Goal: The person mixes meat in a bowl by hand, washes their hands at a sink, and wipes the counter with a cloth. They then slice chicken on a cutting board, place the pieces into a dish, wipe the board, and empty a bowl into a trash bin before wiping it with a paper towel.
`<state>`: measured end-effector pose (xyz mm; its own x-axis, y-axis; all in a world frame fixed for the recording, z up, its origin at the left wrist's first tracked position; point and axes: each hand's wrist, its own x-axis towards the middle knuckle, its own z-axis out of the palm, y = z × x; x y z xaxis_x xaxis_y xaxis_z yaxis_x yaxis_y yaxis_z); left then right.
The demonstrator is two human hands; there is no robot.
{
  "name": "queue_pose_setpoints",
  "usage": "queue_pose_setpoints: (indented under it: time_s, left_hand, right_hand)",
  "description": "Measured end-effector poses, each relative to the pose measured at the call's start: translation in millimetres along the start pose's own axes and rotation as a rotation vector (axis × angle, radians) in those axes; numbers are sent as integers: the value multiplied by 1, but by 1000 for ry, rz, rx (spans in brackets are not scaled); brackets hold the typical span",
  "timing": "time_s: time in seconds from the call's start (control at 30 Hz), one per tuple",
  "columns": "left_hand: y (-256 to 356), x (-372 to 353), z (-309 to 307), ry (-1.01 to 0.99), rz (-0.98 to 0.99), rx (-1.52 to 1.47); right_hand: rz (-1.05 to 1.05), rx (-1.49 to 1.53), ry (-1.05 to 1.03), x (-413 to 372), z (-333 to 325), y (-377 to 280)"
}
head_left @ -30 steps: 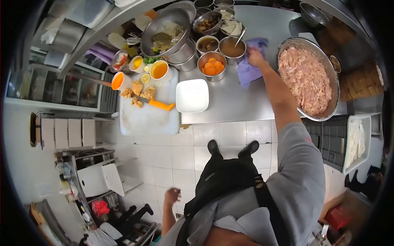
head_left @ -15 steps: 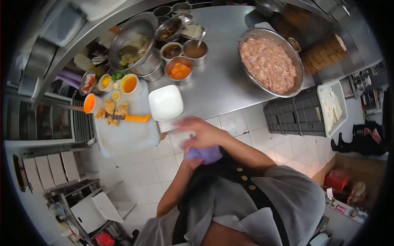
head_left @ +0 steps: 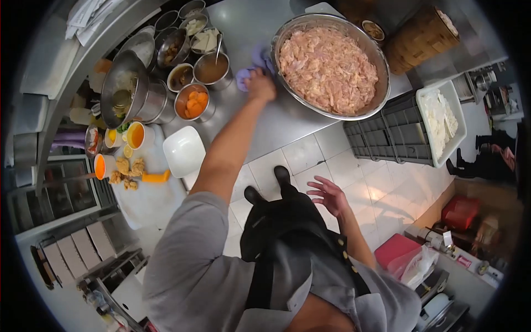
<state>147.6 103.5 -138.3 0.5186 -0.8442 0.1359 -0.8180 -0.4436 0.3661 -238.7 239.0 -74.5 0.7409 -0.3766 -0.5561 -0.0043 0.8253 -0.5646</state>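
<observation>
My left hand [head_left: 259, 86] reaches out over the steel table [head_left: 282, 130], its fingers closed on a purple cloth [head_left: 241, 78] that lies against the surface. The cloth is bunched between the metal cups and a large metal bowl [head_left: 385, 91] of raw chopped meat [head_left: 332, 69]. A metal cup of orange slices [head_left: 194, 103] stands left of my forearm. Nearer my arm is a white square dish [head_left: 184, 151]. My right hand [head_left: 327, 195] hangs over the floor with its fingers spread, holding nothing.
A cutting board [head_left: 146, 202] at the left bears fried pieces [head_left: 123, 166] and an orange-handled knife [head_left: 156, 176]. A steel bowl [head_left: 119, 91] stands behind. At the right are a grey crate [head_left: 387, 135], a white tub [head_left: 462, 130] and a person's dark-clothed legs [head_left: 495, 152].
My hands were together near my chest with the cloth. My left hand has moved forward onto the table with it; my right hand has moved away to the right, empty. The view has shifted.
</observation>
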Motion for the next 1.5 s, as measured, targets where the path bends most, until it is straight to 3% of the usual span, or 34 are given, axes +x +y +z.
queue_pose_setpoints:
  time_s: [0.07, 0.1, 0.13, 0.17, 0.2, 0.23, 0.27, 0.33, 0.37, 0.4, 0.43, 0.47, 0.53, 0.57, 0.6, 0.63, 0.67, 0.73, 0.77, 0.8, 0.83, 0.87, 0.9, 0.93, 1.0, 1.07, 1.1, 1.2, 1.23, 1.3, 1.37, 1.4, 1.43, 1.5]
  left_hand:
    - [46, -56, -19, -298, 271, 273]
    - [79, -108, -7, 131, 239, 51]
    - [103, -160, 3, -66, 226, -213]
    - [139, -195, -21, -540, 53, -184]
    - [147, -205, -51, -659, 258, -367]
    - [154, -216, -80, -812, 440, -572]
    - [155, -208, -103, -567, 460, -574]
    - [150, -174, -102, 53, -83, -1146]
    - [136, -172, -92, 140, -138, -1099]
    - [117, -175, -72, 116, -417, -1478]
    - [99, -180, -66, 94, -670, -1879]
    - [84, -190, -78, 179, -679, -1867]
    - [52, -226, -120, 159, -599, -1894]
    - [40, -253, -165, -8, -745, -1859]
    - [24, -282, -217, -183, -882, -1814]
    - [-10, -315, -217, -271, -935, -1660]
    - [-47, -349, -220, -176, -885, -1444]
    - [-131, -407, -218, 250, -910, -840]
    - [-184, -430, -218, 253, -998, -553]
    - [-214, -436, -231, 463, -984, -499]
    - [-234, -430, -254, 483, -994, -318]
    - [-254, -423, -269, 553, -881, -257]
    - [-272, -415, -276, 621, -770, -199]
    - [-288, -407, -281, 616, -756, -225]
    - [-325, -392, -294, 558, -648, -125]
    - [-348, -383, -302, 529, -595, -222]
    - [-352, -378, -304, 468, -609, -215]
    - [-378, -373, -277, 425, -577, -242]
    - [-393, -373, -273, 462, -571, -230]
    - [-404, -374, -274, 505, -560, -249]
    - [-401, -373, -269, 564, -515, -238]
    - [-398, -370, -272, 574, -523, -239]
    - [-395, -368, -276, 584, -525, -203]
    - [-392, -373, -279, 611, -557, -156]
  right_hand:
    - [-37, 144, 119, 2, -18, 10]
    - [-90, 291, 241, 6, -20, 13]
    - [-163, 347, 182, 12, -2, -2]
    - [-222, 394, 146, 33, -23, 7]
    - [-277, 439, 105, 66, -63, 24]
    - [-285, 465, 161, 75, -57, 27]
    - [-271, 470, 212, 67, -33, 24]
    - [-193, 485, 208, 59, 47, -6]
    - [-129, 546, 172, 61, 99, -24]
    - [-57, 509, 107, 86, 109, -24]
    - [-137, 322, 157, 117, 107, -29]
    - [-237, 143, 206, 142, 110, -34]
    - [-654, -605, 376, 184, 134, -43]
    - [-641, -619, 333, 198, 136, -49]
    - [-804, -878, 254, 213, 140, -57]
    - [-972, -1133, 171, 224, 145, -59]
    - [-971, -1137, 154, 228, 151, -55]
    - [-950, -1879, 497, 232, 151, -47]
    - [-920, -2041, 451, 234, 139, -19]
    - [-890, -2123, 330, 219, 141, 7]
    - [-873, -2185, 208, 208, 155, 38]
    - [-1056, -2189, -89, 208, 141, 81]
    - [-967, -2007, -360, 162, 182, 95]
    - [-696, -1697, -593, 152, 177, 124]
    - [-717, -1570, -416, 135, 194, 127]
    - [-585, -1465, -35, 152, 190, 81]
    - [-520, -1249, 81, 165, 207, 49]
    - [-1124, -2392, 274, 178, 267, 2]
    - [-1147, -2400, 269, 178, 302, 1]
    - [-1146, -2052, -76, 171, 360, 30]
    - [-808, -1673, -377, 177, 411, 83]
    - [-805, -1603, -492, 195, 418, 113]
    - [-980, -1781, -559, 207, 434, 135]
    - [-1012, -1968, -472, 232, 450, 174]
